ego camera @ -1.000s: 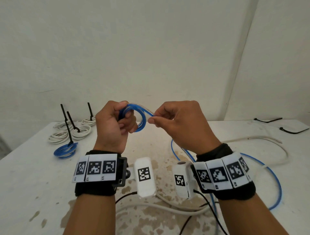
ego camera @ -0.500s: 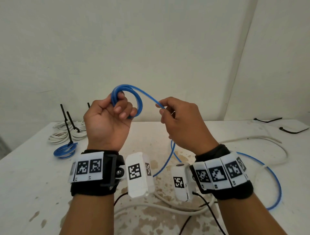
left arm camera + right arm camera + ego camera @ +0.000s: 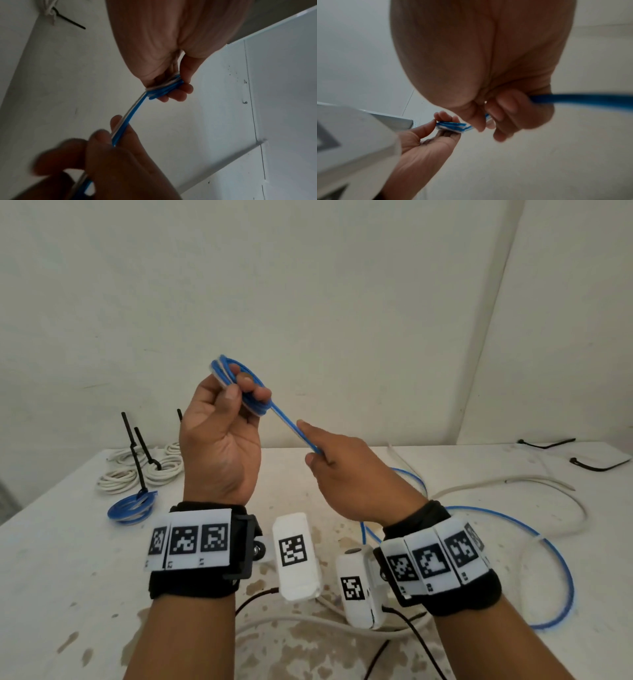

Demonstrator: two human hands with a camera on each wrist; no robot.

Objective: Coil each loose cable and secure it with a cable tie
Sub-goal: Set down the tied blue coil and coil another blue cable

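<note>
Left hand raised, thumb and fingers pinching small blue coil. Right hand fingers curled on cable running from it. 1 tied blue coil near table's left edge.

Table: white top, brown stains and worn patches towards the near middle.
Wall: plain off-white, behind the table.
Corner: a vertical edge on the right where a second wall face begins.

The blue cable looks smooth, glossy plastic; the white table is matt, stained and blotchy.
</note>
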